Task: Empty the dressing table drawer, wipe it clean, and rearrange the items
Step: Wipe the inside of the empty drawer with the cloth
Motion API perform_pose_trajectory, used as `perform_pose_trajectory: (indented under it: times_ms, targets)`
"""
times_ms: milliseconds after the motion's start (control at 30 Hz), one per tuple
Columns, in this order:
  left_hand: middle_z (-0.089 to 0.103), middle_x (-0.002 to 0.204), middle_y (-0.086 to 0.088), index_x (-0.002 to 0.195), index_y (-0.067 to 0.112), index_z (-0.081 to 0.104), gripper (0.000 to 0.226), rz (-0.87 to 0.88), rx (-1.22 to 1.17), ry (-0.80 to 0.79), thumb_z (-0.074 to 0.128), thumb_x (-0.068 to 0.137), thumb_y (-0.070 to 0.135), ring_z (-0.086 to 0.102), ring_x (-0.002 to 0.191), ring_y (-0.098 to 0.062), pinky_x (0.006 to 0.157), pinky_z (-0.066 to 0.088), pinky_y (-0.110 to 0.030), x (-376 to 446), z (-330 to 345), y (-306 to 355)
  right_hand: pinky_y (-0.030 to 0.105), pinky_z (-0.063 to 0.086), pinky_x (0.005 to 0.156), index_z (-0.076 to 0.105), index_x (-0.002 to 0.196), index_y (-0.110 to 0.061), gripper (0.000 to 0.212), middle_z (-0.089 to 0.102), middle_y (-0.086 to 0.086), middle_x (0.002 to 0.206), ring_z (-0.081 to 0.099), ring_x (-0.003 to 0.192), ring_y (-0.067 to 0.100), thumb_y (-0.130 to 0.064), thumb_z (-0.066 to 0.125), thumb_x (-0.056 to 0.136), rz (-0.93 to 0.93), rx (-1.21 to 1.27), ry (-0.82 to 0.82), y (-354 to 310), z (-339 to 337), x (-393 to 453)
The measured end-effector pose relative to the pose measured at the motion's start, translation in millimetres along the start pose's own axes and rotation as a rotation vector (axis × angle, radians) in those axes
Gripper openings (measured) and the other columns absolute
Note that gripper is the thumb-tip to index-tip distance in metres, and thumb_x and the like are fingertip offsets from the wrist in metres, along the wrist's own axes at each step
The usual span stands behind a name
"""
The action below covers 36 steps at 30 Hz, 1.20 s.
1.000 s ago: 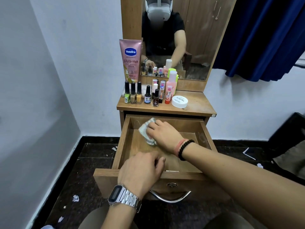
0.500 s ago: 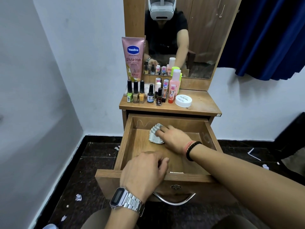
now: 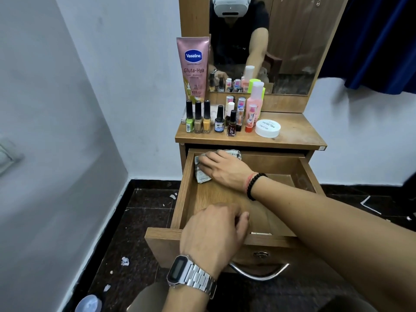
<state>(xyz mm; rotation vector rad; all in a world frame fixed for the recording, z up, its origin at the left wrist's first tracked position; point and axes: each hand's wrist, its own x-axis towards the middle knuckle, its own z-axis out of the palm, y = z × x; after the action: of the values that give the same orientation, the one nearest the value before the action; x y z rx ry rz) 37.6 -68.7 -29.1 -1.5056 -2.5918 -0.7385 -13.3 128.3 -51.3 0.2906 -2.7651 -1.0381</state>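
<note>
The right hand presses a crumpled cloth with flat, spread fingers into the open drawer's back-left corner, while the left hand curls its fingers over the drawer front.
</note>
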Motion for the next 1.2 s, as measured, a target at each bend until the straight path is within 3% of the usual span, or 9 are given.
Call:
perform_pose_trajectory:
  times_ms: [200, 367, 500, 633, 767, 933, 1033, 1133, 1200]
  targets:
    - [0.062, 0.080, 0.003, 0.073, 0.023, 0.041, 0.037, -0.003, 0.023, -0.002, 0.034, 0.089, 0.056, 0.059, 0.075, -0.021, 0.055, 0.035, -0.030, 0, 2, -1, 0.034, 0.043, 0.083, 0.052, 0.130, -0.008, 0.060, 0.049, 0.008, 0.132, 0.050, 0.109, 0.024, -0.015, 0.005, 0.093, -0.050, 0.026, -0.026, -9, 6, -3]
    - [0.060, 0.076, 0.005, 0.072, 0.024, 0.042, 0.038, 0.010, 0.012, -0.013, 0.034, 0.090, 0.056, 0.058, 0.071, -0.019, 0.053, 0.034, -0.030, -1, 1, -1, 0.038, 0.044, 0.081, 0.053, 0.125, -0.008, 0.034, 0.048, 0.011, 0.132, 0.048, 0.110, 0.029, -0.012, 0.033, 0.097, 0.091, 0.203, -0.147, -3, -2, -9]
    - [0.060, 0.075, 0.003, 0.070, 0.023, 0.040, 0.038, 0.003, -0.009, -0.015, 0.036, 0.090, 0.055, 0.058, 0.071, -0.021, 0.053, 0.034, -0.030, -1, -1, 0, 0.037, 0.045, 0.080, 0.060, 0.115, -0.008, 0.028, 0.057, 0.011, 0.121, 0.051, 0.109, 0.027, -0.012, 0.041, 0.095, 0.157, 0.243, -0.240, 10, -16, -25]
    - [0.061, 0.077, 0.002, 0.073, 0.021, 0.042, 0.038, -0.001, -0.002, -0.008, 0.036, 0.089, 0.055, 0.060, 0.073, -0.024, 0.054, 0.035, -0.030, 0, 0, 0, 0.035, 0.043, 0.078, 0.058, 0.115, -0.012, 0.027, 0.054, 0.007, 0.117, 0.048, 0.104, 0.025, -0.014, 0.039, 0.095, 0.172, 0.244, -0.084, 19, -32, -31]
    - [0.062, 0.078, 0.001, 0.074, 0.022, 0.043, 0.037, 0.003, 0.000, -0.010, 0.036, 0.089, 0.054, 0.060, 0.076, -0.025, 0.054, 0.034, -0.031, 0, 0, -1, 0.035, 0.045, 0.078, 0.053, 0.128, -0.013, 0.037, 0.050, 0.007, 0.119, 0.048, 0.104, 0.025, -0.013, 0.036, 0.095, 0.153, 0.261, 0.044, 8, -40, -16]
    - [0.062, 0.077, 0.000, 0.071, 0.024, 0.040, 0.036, 0.009, 0.009, 0.001, 0.036, 0.090, 0.054, 0.060, 0.076, -0.024, 0.055, 0.031, -0.030, 0, 1, -1, 0.041, 0.047, 0.090, 0.045, 0.137, -0.017, 0.045, 0.045, 0.009, 0.132, 0.044, 0.120, 0.028, -0.015, 0.043, 0.092, 0.248, 0.493, -0.309, -12, -19, -13]
    - [0.063, 0.078, 0.000, 0.074, 0.024, 0.043, 0.036, 0.004, 0.017, 0.016, 0.036, 0.089, 0.055, 0.061, 0.076, -0.024, 0.055, 0.031, -0.030, 1, 2, -2, 0.041, 0.044, 0.098, 0.041, 0.141, -0.017, 0.054, 0.044, 0.008, 0.137, 0.043, 0.123, 0.028, -0.026, 0.050, 0.089, 0.282, 0.578, -0.335, -15, -12, -16]
    - [0.062, 0.078, 0.001, 0.074, 0.024, 0.044, 0.036, 0.009, 0.018, 0.009, 0.035, 0.090, 0.056, 0.060, 0.077, -0.023, 0.055, 0.032, -0.030, 0, 3, -2, 0.040, 0.046, 0.095, 0.042, 0.138, -0.016, 0.056, 0.047, 0.008, 0.133, 0.048, 0.119, 0.029, -0.039, 0.055, 0.088, 0.321, 0.583, -0.365, -13, -14, -13]
    - [0.062, 0.077, 0.001, 0.073, 0.025, 0.043, 0.037, 0.011, 0.013, 0.002, 0.035, 0.090, 0.056, 0.060, 0.077, -0.024, 0.055, 0.032, -0.030, 0, 2, -3, 0.039, 0.045, 0.091, 0.042, 0.135, -0.014, 0.051, 0.050, 0.010, 0.129, 0.051, 0.115, 0.032, -0.032, 0.055, 0.090, 0.361, 0.570, -0.369, -12, -16, -14]
